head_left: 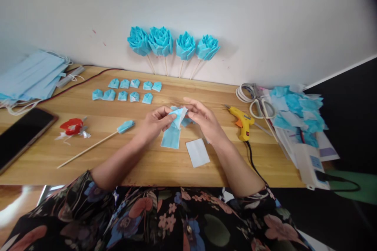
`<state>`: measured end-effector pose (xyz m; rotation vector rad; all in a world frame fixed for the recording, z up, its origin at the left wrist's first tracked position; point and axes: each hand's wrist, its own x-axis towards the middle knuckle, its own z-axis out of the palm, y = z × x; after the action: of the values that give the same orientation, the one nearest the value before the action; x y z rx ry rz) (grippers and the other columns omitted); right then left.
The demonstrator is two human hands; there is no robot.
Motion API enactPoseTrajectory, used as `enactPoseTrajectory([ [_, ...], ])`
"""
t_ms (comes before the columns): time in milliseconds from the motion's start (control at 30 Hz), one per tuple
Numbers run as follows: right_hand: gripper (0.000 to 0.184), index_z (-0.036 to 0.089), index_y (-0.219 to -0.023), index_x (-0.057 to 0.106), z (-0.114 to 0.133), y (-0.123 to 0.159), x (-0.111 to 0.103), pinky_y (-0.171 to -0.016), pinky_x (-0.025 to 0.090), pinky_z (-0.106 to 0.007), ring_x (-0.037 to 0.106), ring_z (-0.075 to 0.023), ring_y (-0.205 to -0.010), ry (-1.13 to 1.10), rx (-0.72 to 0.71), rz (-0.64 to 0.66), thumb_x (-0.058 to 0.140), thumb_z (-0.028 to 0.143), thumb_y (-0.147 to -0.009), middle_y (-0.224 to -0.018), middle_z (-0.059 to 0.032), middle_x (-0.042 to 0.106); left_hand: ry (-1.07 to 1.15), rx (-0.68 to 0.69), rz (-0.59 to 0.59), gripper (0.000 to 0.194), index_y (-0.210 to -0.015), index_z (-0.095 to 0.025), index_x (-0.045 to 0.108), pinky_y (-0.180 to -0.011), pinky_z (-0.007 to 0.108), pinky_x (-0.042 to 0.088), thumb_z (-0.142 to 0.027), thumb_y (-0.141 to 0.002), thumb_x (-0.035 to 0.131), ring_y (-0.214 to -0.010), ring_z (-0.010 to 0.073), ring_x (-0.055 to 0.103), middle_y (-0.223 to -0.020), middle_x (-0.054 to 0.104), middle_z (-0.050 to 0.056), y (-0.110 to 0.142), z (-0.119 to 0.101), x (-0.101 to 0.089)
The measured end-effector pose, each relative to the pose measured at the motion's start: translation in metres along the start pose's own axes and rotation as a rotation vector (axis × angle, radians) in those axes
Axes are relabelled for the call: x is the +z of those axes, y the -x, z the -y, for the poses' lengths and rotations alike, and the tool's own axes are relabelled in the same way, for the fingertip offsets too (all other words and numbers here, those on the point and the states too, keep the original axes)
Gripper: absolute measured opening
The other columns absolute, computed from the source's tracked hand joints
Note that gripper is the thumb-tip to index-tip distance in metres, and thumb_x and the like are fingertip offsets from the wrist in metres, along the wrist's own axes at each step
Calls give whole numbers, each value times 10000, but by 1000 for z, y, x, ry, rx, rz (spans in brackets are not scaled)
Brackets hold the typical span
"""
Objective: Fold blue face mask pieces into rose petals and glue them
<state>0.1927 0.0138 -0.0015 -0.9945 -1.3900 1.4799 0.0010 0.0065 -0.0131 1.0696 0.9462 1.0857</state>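
My left hand (159, 121) pinches a small piece of blue-and-white mask fabric (178, 116), partly folded, between thumb and fingers. On the right edge of the same piece, my right hand (203, 117) closes with thumb and forefinger, its other fingers raised. A flat blue fabric square (171, 138) lies on the table just under the hands. More blue fabric shows behind the right fingers, partly hidden. Close to my right wrist rests a pale fabric square (197, 153). Left of my left hand is a wooden stick (91, 148) tipped with a rolled blue bud (126, 126).
Folded blue petals (122, 95) stand in two rows. Several blue flowers (161, 42) on sticks lean against the wall. At right are a yellow glue gun (242, 122), scissors (262, 108), tape (246, 92) and fabric scraps (297, 110); at left, a phone (25, 135) and masks (32, 74).
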Motion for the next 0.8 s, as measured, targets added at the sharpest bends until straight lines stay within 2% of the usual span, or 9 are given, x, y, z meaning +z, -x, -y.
enactPoseTrajectory([
  [100,461,265,-1294,574,0,1,7,-953,520,-372,642,-191,-1080,-10,34,53,667,342,-849,-1132,-31,696,9,-3,-7,293,-739,-164,609,-464,207,294,-410,-759,767,-464,58,407,-536,522,-49,0,0,0],
  [300,516,274,-1308,562,-4,2,13,-767,528,-311,627,-160,-893,24,30,30,698,331,-814,-993,-13,668,-42,-26,-10,304,-731,-165,603,-472,217,280,-417,-749,772,-454,59,383,-511,494,-55,2,-1,2],
  [500,477,267,-1281,579,-6,1,16,-794,525,-319,632,-164,-916,39,38,-7,676,307,-816,-1040,-22,686,-79,-31,20,321,-722,-167,603,-474,220,280,-433,-730,782,-459,63,382,-513,493,-52,2,-4,4],
  [633,447,255,-1253,601,-4,1,16,-765,531,-316,638,-158,-863,51,43,-30,652,285,-810,-1006,-16,696,-110,-35,38,325,-727,-161,627,-484,222,314,-457,-759,757,-477,69,414,-535,514,-40,2,-5,4],
  [800,447,241,-1245,612,-1,1,14,-737,539,-306,631,-144,-810,50,39,-56,652,262,-801,-990,-14,701,-35,-28,-38,338,-855,-168,659,-466,217,325,-483,-771,745,-487,77,445,-570,540,-39,0,-4,3],
])
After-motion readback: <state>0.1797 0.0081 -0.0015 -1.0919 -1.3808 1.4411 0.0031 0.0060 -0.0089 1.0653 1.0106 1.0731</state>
